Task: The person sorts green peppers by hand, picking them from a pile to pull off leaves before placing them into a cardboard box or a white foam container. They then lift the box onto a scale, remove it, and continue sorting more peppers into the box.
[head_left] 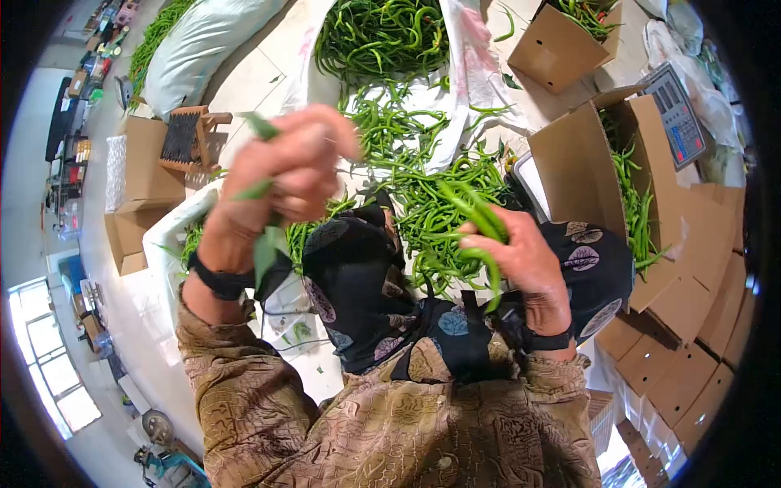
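Note:
My left hand [285, 175] is raised left of centre, blurred, its fingers closed round green leaves [264, 248] that stick out above and below. At the right, over my lap, my right hand [521, 252] grips several green peppers [480, 213] between thumb and fingers; one curved pepper hangs down below it. Between and beyond the hands, a heap of loose green peppers [439, 203] lies on the floor, running up to an open white sack [472, 73] full of peppers.
An open cardboard box [578, 154] of peppers stands at the right, beside a scale [679, 122]. Another box [561, 53] is at the upper right. Stacked cartons [675, 378] stand lower right. A small wooden stool [183, 138], an open box [142, 167] and a full sack [199, 53] are at the left.

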`<state>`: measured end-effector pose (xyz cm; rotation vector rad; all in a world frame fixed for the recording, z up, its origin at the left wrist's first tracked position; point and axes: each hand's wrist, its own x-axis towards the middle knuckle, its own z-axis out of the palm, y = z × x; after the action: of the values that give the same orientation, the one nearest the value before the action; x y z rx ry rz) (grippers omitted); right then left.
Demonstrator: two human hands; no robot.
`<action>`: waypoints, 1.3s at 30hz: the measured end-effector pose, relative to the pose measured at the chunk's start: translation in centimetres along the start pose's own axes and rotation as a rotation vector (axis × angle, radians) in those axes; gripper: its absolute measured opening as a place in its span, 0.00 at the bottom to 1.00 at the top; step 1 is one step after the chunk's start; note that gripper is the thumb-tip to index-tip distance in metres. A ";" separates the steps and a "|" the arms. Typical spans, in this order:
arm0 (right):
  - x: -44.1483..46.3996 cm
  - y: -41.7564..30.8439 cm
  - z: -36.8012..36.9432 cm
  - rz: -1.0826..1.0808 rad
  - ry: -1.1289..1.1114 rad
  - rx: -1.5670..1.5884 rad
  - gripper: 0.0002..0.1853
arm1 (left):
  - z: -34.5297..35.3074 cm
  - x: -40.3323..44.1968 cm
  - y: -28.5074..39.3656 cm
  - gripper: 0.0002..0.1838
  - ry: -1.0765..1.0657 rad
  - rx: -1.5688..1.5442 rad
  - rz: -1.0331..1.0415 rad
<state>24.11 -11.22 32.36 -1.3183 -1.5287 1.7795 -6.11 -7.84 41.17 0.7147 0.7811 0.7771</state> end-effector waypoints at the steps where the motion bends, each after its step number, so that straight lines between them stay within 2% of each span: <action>1: -0.4 0.6 -0.4 0.024 0.068 -0.020 0.13 | -0.8 -1.0 0.3 0.15 0.087 0.045 0.113; 2: -0.7 1.0 -0.9 0.045 0.136 -0.043 0.13 | -1.6 -2.0 0.4 0.15 0.191 0.137 0.175; 4: -1.7 2.5 -1.4 0.120 0.171 -0.006 0.12 | -5.5 -3.1 0.0 0.13 0.338 0.437 0.055; 6: -1.2 4.7 -1.1 0.196 0.212 0.036 0.12 | -12.8 -4.0 -4.6 0.13 0.480 1.246 -0.066; 8: -1.1 7.6 -1.0 0.212 0.312 0.116 0.09 | -22.0 -7.7 -13.5 0.14 0.194 1.826 -0.012; 9: -1.2 7.6 -0.9 0.384 0.326 0.477 0.09 | -21.1 -8.7 -15.4 0.17 0.199 1.912 -0.119; 10: -1.2 8.1 -1.3 0.327 0.260 0.799 0.11 | -20.2 -9.6 -17.1 0.22 0.201 2.000 -0.225; 13: -1.2 8.6 -1.8 0.284 0.163 1.096 0.13 | -18.4 -9.3 -20.4 0.23 0.246 1.834 -0.150; 16: -1.1 8.0 -1.4 0.288 0.185 1.068 0.14 | -14.4 -8.7 -20.9 0.21 0.330 0.893 0.204; 19: -0.7 8.0 -0.5 0.312 0.281 0.935 0.12 | -13.2 -8.1 -20.8 0.19 0.333 0.736 0.135; 20: -0.7 8.4 -0.3 0.319 0.279 0.933 0.12 | -13.4 -7.3 -20.8 0.18 0.320 0.744 0.119; 22: -0.5 9.7 0.2 0.354 0.488 0.401 0.14 | -14.1 -5.8 -21.0 0.17 0.299 0.814 0.090; 23: -0.3 9.6 0.2 0.380 0.600 0.386 0.10 | -14.5 -4.9 -21.2 0.16 0.289 0.871 0.085; 24: -0.4 9.1 0.0 0.313 0.598 0.413 0.12 | -15.0 -3.8 -21.5 0.16 0.274 0.929 0.080; 26: -0.1 10.8 -0.1 0.317 0.770 0.396 0.12 | -15.7 -1.6 -22.3 0.14 0.312 1.182 0.217; 27: 0.0 9.7 -0.1 0.287 0.730 0.521 0.14 | -17.7 -0.6 -23.6 0.14 0.319 1.183 0.211; 29: 0.6 7.9 0.2 0.260 0.658 0.636 0.16 | -22.2 1.7 -27.3 0.14 0.295 1.074 -0.157; 30: 0.9 7.7 0.4 0.227 0.590 0.751 0.17 | -23.0 2.6 -27.6 0.14 0.301 1.070 -0.169; 31: 1.1 8.4 0.3 0.287 0.561 0.834 0.20 | -23.4 3.7 -27.9 0.16 0.300 1.132 -0.141; 34: 3.3 9.2 1.8 0.317 0.543 0.902 0.17 | -24.7 7.3 -29.0 0.19 0.343 1.208 -0.165; 36: 4.9 8.7 2.6 0.440 0.502 0.844 0.11 | -25.0 9.6 -30.1 0.20 0.481 1.339 -0.033; 37: 5.7 8.6 3.1 0.452 0.484 0.848 0.11 | -24.8 10.7 -30.4 0.20 0.484 1.335 -0.043; 39: 6.9 9.2 3.4 0.474 0.464 0.849 0.11 | -24.0 13.1 -31.1 0.27 0.505 1.465 0.281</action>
<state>20.35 -9.90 21.07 -1.5117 -0.1483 1.8597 -9.14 -7.02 -0.11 2.0003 1.7565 0.5313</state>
